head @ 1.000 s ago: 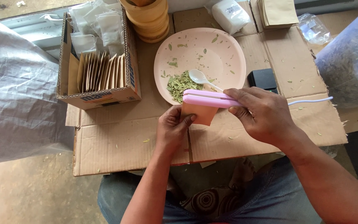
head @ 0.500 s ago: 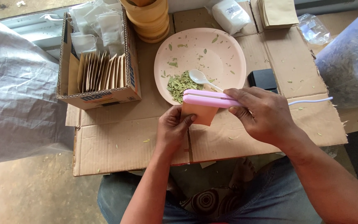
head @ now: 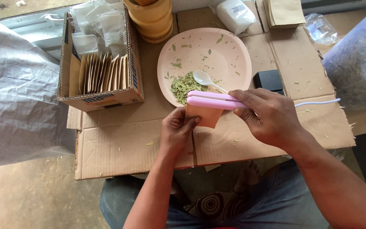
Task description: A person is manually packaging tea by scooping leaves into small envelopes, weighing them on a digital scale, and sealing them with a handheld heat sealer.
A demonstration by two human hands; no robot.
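Nothing has shifted: right hand (head: 272, 116) keeps the pink sealer (head: 212, 101) clamped on the left hand's (head: 175, 132) brown pouch (head: 204, 115) beside the plate (head: 234, 51), risking scorching.

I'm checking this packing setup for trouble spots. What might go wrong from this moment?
1. The right hand presses the pink sealer shut on the brown pouch while the left hand pinches the pouch just below it, so fingers may get nipped or heated.
2. The sealer's white cord trails across the cardboard and could snag.
3. The plate of dried leaves sits right behind the sealer and could be bumped.
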